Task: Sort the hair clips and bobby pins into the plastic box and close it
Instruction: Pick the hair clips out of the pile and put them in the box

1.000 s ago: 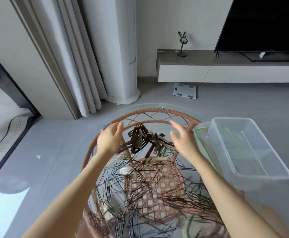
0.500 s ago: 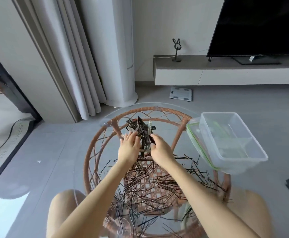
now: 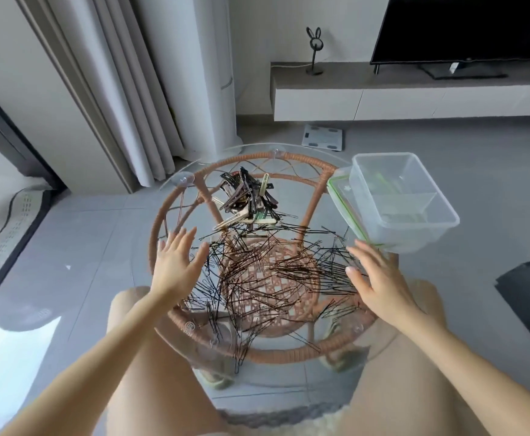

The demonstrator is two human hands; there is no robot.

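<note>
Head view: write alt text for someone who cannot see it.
The open left hand and right hand flank a spread of bobby pins on a round glass table. A pile of hair clips lies at the far side, and an open clear plastic box sits at the right on its green-edged lid.

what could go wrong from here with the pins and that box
1. The plastic box seems to overhang the right edge of the glass table; a nudge from the right hand might tip it off.
2. The bobby pins lie scattered close to the near edge; raking them together could send some onto the floor.
</note>
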